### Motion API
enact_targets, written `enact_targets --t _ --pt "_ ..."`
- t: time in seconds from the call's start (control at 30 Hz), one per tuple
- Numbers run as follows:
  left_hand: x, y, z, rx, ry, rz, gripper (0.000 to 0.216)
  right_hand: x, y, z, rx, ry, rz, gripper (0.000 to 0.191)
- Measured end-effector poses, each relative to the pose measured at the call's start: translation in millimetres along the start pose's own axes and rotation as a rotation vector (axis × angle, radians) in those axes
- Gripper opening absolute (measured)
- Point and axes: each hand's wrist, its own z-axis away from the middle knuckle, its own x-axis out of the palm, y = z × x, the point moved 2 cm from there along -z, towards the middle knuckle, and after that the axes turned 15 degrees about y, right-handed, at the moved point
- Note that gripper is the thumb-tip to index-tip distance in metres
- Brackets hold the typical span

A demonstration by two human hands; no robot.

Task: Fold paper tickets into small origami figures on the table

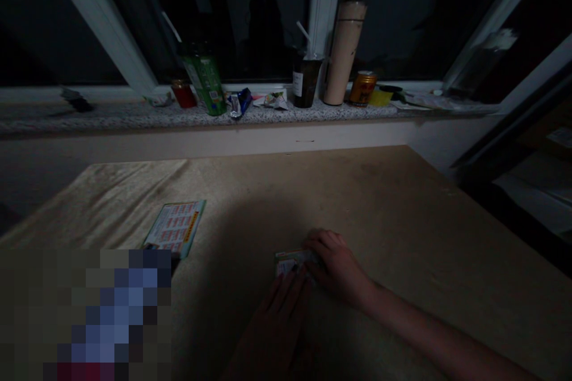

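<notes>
A small printed paper (286,264) with a greenish border lies on the table in front of me, partly covered by both hands. My left hand (279,315) rests flat over its near edge, fingers stretched out and pointing away from me. On the paper's right end is my right hand (335,265), its fingers bent and closed at that edge with the thumb low against it. Shadow makes the contact hard to see. Farther left lies a larger printed sheet (179,227) with rows of red print and a yellow strip.
The table (357,190) has a wrinkled cover at left. Beyond it, the windowsill (152,121) holds a green cup (206,86), a red jar (183,94), wrappers (240,103), a dark cup (305,80), a tall flask (345,53) and an orange can (363,88). The lower left is pixelated.
</notes>
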Motion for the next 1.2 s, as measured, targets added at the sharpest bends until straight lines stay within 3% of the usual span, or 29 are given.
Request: enact_targets --t 0.27,0.83,1.2 --pt "3 -4 -2 -0.032 -0.026 0.044 0.077 4 6 -6 0.061 0.017 -0.057 0.019" --pt "1 -8 -6 -0.088 -0.104 0.146 0.082 7 10 -6 0.083 0.047 -0.126 0.022" --pt "0 -8 -5 -0.081 -0.087 0.174 0.088 8 11 -6 0.054 0.041 -0.119 0.022"
